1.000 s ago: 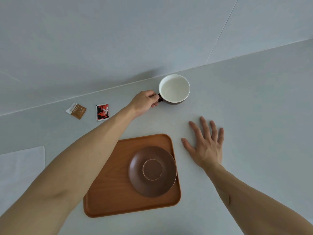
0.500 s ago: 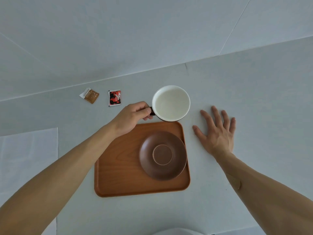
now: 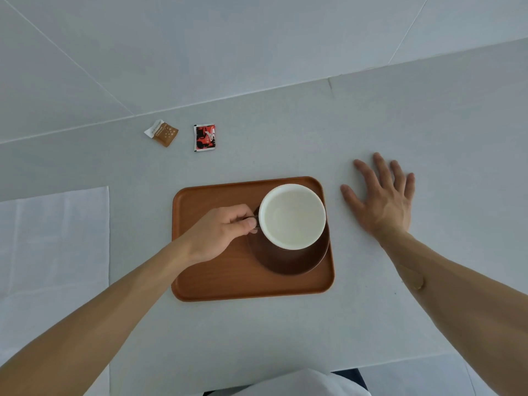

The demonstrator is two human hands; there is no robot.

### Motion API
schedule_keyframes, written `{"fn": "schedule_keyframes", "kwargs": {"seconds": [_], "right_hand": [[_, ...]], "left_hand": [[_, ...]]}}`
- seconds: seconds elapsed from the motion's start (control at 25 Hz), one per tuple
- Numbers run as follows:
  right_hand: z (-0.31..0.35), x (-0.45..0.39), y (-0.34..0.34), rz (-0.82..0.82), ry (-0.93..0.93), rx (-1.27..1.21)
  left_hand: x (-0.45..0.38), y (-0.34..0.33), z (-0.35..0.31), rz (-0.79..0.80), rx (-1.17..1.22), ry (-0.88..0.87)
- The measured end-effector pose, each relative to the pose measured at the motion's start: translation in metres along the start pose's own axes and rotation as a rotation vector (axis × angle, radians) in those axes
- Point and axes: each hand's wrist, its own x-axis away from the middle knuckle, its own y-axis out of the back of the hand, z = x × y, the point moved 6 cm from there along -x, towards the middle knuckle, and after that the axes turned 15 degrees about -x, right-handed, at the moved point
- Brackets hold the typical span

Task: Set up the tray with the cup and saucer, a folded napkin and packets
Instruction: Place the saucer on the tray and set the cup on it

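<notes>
Pale grey and matte, the tabletop [image 3: 285, 338] runs back to a plain wall of the same tone. On it sits a rounded-rectangle wooden tray [image 3: 217, 284] with a low raised rim and a warm, fine grain. My left hand [image 3: 220, 232] has its fingers [image 3: 243, 222] curled round the dark handle of the cup [image 3: 292, 217], round, glossy white inside and brown outside, just right of my knuckles and over the brown saucer [image 3: 297, 261]; I cannot tell whether cup and saucer touch. My right hand [image 3: 383, 201] lies flat on the tabletop, fingers spread and holding nothing, just right of the tray. Well beyond my left fingers lie two small square packets, one brown [image 3: 163, 134], one red and black [image 3: 204, 137]. A white cloth napkin [image 3: 54, 238] lies flat, far left of my left hand.
</notes>
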Motion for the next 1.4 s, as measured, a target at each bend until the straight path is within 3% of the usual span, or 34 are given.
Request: {"fn": "schedule_keyframes", "kwargs": {"seconds": [0.64,0.96,1.4], "right_hand": [[0.000,0.000,0.001,0.005,0.001,-0.008],[0.001,0.001,0.002,0.016,0.004,0.001],[0.002,0.001,0.002,0.008,0.007,0.002]], "left_hand": [[0.002,-0.008,0.001,0.092,-0.180,0.014],[0.004,-0.010,0.003,0.041,-0.315,-0.035],[0.007,-0.016,0.009,-0.057,-0.327,-0.063]]}}
